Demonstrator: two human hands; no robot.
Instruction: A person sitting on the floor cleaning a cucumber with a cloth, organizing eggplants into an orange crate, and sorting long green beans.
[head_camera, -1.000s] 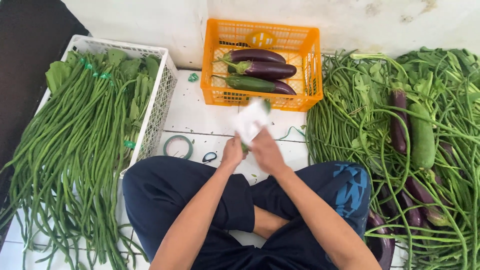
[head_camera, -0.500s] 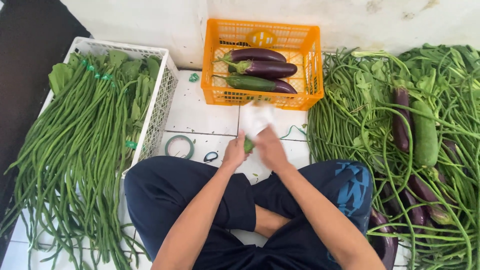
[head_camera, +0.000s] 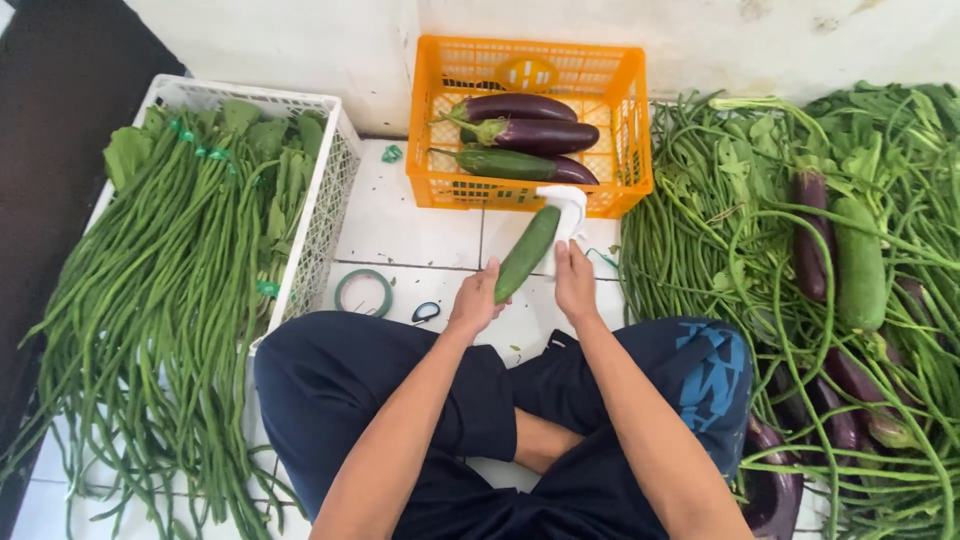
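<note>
Left hand (head_camera: 476, 300) grasping a green cucumber (head_camera: 528, 252) by its lower end, right hand (head_camera: 575, 280) gripping a white cloth (head_camera: 568, 215) beside it, both above bare tiled floor (head_camera: 420, 225), just before the orange crate (head_camera: 530, 130), white crate (head_camera: 325, 215) left, long beans (head_camera: 700, 230) right.

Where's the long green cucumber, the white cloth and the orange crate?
long green cucumber (head_camera: 527, 252), head view, middle of its body
white cloth (head_camera: 572, 207), head view, upper folded part
orange plastic crate (head_camera: 540, 57), head view, back wall
</note>
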